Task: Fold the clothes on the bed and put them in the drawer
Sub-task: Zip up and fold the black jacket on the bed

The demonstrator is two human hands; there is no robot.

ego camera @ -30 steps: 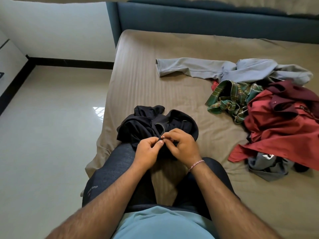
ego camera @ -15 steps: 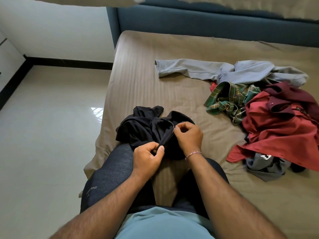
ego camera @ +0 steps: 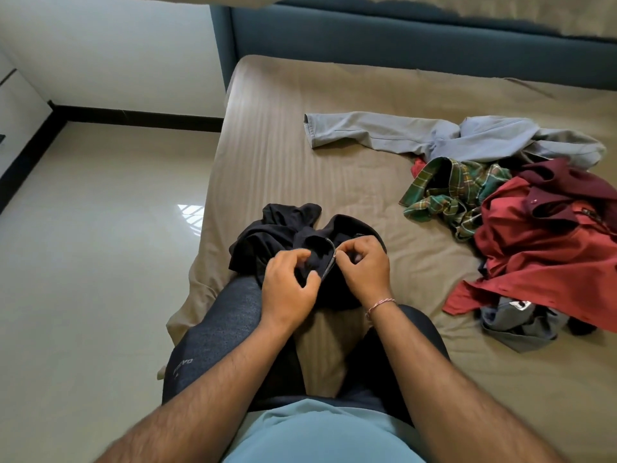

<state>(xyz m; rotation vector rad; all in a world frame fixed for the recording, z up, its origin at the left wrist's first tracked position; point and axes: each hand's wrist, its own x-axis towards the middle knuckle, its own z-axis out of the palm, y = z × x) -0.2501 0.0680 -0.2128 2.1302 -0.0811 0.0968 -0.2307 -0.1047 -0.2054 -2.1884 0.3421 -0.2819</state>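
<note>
while curled (knuckles up), both hands point(ego camera: 325, 275) pinch the black garment point(ego camera: 287, 235).

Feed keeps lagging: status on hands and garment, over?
Both hands, left hand and right hand, pinching the black zippered garment at its zip. Not folded yet. Nothing in the way.

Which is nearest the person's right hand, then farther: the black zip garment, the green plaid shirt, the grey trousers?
From the right hand:
1. Black zip garment: in its grip, by the knees.
2. Green plaid shirt: up and right.
3. Grey trousers: beyond it, toward the headboard.
</note>
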